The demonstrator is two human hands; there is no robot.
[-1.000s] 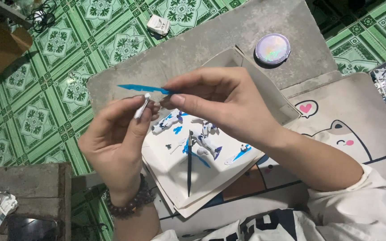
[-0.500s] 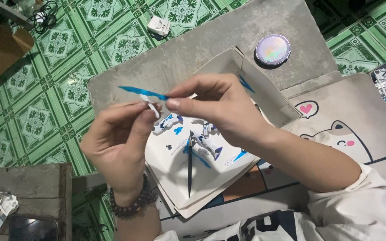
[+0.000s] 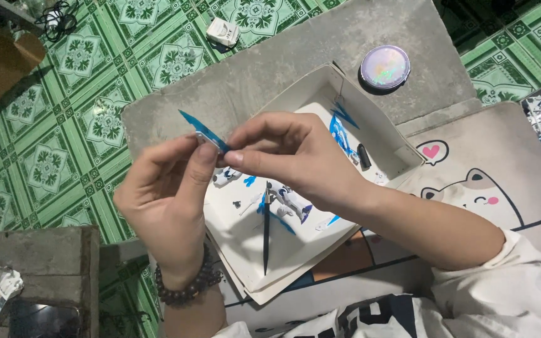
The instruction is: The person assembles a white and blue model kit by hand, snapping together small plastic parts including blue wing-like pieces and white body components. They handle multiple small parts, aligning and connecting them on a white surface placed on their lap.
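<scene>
You hold the thin blue blade-shaped part (image 3: pixel 203 130) up in the air above the white cardboard box (image 3: pixel 320 84), both hands meeting on it. Your left hand (image 3: pixel 170 200) pinches its nearer end between thumb and forefinger, where a small pale piece seems to sit; your right hand (image 3: pixel 295 159) has its fingers pressed together on the same spot from the other side, thumb under, forefinger on top. The pointed tip sticks out free, up and away from the box.

Inside the box, below your hands, lie small white and blue model pieces (image 3: pixel 286 203), a long dark thin rod (image 3: pixel 266 228), more blue slivers (image 3: pixel 339 128) toward the far corner and a short black piece (image 3: pixel 364 156) beside them. Beyond the far corner of the box a round iridescent disc (image 3: pixel 384 66) rests on the grey slab (image 3: pixel 270 56). To the right of the box is a cushion with a cartoon cat (image 3: pixel 477 194); past the slab, green patterned floor tiles (image 3: pixel 51 156) and a small white plug (image 3: pixel 222 30).

The part looks slender, so I judge that too much squeeze or a twisting push could bend or snap it. If your pinch slips, it or the pale piece could fall among the loose pieces in the box, or bounce to the tiles and be hard to find.
</scene>
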